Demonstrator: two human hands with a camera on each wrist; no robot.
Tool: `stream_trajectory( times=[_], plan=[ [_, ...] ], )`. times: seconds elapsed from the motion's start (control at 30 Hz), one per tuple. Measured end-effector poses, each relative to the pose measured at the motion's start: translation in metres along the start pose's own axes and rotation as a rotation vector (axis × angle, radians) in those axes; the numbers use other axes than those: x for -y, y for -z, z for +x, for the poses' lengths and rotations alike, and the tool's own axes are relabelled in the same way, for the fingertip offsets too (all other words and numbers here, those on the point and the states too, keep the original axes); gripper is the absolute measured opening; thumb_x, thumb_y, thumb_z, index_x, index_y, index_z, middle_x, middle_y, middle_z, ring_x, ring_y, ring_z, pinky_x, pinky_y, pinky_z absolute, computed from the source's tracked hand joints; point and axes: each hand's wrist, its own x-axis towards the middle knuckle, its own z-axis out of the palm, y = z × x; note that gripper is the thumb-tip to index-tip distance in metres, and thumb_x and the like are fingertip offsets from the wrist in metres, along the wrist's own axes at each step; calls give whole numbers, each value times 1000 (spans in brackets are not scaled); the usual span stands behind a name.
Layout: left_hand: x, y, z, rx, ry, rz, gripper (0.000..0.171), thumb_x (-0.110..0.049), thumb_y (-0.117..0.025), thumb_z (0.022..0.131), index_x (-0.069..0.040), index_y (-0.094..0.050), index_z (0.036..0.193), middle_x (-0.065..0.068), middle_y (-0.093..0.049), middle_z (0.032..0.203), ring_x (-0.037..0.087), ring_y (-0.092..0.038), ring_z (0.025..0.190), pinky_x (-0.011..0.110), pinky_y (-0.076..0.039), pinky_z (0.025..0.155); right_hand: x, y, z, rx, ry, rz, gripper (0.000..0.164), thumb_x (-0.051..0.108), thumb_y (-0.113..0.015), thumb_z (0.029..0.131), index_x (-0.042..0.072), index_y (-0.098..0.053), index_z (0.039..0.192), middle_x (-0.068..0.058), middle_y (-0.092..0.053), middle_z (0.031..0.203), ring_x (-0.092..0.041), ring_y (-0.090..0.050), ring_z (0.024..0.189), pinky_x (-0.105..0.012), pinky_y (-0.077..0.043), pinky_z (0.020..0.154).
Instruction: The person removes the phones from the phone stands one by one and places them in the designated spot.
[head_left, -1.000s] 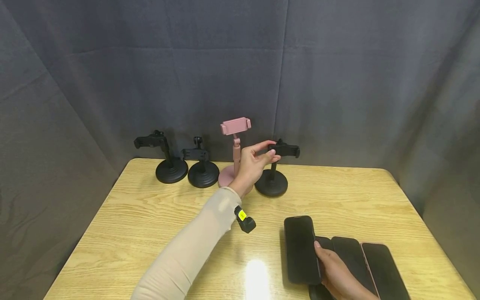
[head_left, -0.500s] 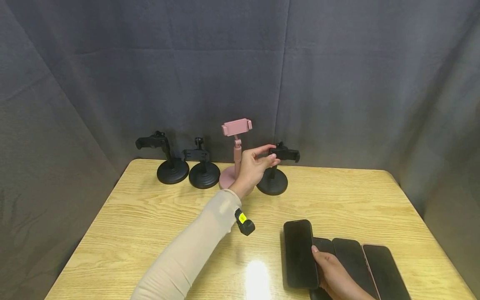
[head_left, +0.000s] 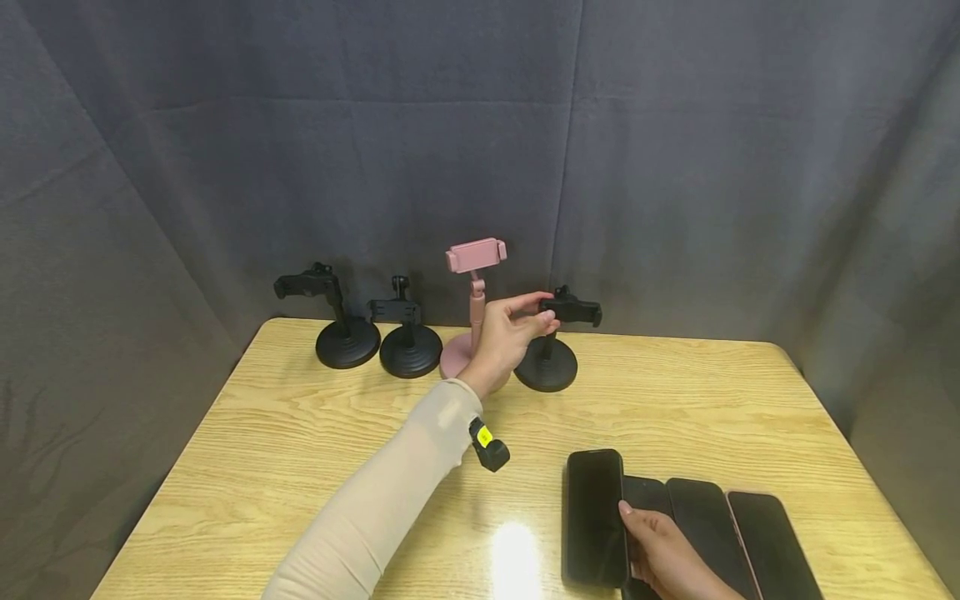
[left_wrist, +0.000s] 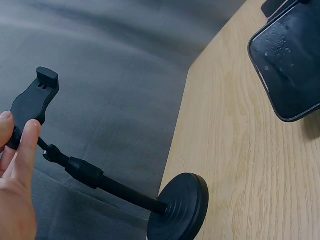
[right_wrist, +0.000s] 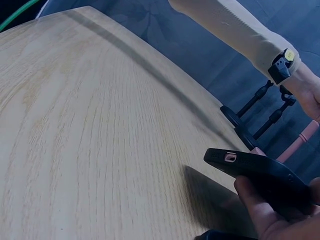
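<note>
My left hand [head_left: 504, 337] pinches the left end of the clamp on the rightmost black phone stand [head_left: 572, 311] between thumb and fingers. That stand rises from a round black base [left_wrist: 181, 210], seen tilted in the left wrist view. In my right hand [head_left: 667, 550] is a smartphone in a black case [head_left: 596, 521], gripped by its right edge with the dark screen facing up. The right wrist view shows the held phone [right_wrist: 260, 172] raised off the wood, its shadow below and a charging port cutout in its end.
A pink phone stand [head_left: 477, 254] stands just left of the gripped one, partly behind my left hand. Further left are two more black stands [head_left: 409, 350] [head_left: 348, 342]. Several dark phones [head_left: 776, 542] lie side by side at the table's front right. A grey curtain [head_left: 480, 125] hangs behind.
My right hand has drawn the phone slightly toward me and lowered it in view. The left hand keeps its pinch on the stand's clamp, nearly still.
</note>
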Motion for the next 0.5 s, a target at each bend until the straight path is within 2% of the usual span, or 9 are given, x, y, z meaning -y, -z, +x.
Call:
stream_trajectory(
  times=[0.07, 0.27, 0.4, 0.5],
  plan=[
    [0, 0, 0, 1, 3, -2, 36, 5, -67, 93, 9, -63, 128, 15, -69, 101, 2, -71, 77, 27, -61, 86, -1, 0, 0, 3, -5, 6, 48, 32, -25, 114, 4, -64, 115, 7, -73, 105, -8, -72, 98, -26, -61, 85],
    [0, 0, -1, 3, 9, -9, 36, 6, -66, 93, 9, -63, 129, 12, -68, 100, 2, -71, 77, 27, -61, 85, -3, -2, 1, 17, -23, 4, 46, 32, -27, 113, 13, -64, 94, 8, -72, 95, -5, -71, 90, -24, -61, 81],
    [-1, 0, -1, 5, 12, -15, 36, 6, -66, 93, 9, -63, 129, 11, -67, 99, 2, -71, 77, 27, -61, 86, -4, -4, 2, 2, -32, 4, 47, 33, -29, 113, 10, -66, 97, 7, -73, 96, -6, -72, 90, -26, -61, 82],
    [-2, 0, -1, 6, 15, -17, 36, 7, -66, 93, 9, -63, 129, 15, -68, 102, 2, -71, 78, 28, -61, 86, -5, -6, 3, -25, -42, 5, 47, 34, -31, 113, 6, -67, 102, 5, -74, 98, -9, -73, 92, -28, -62, 83]
  ],
)
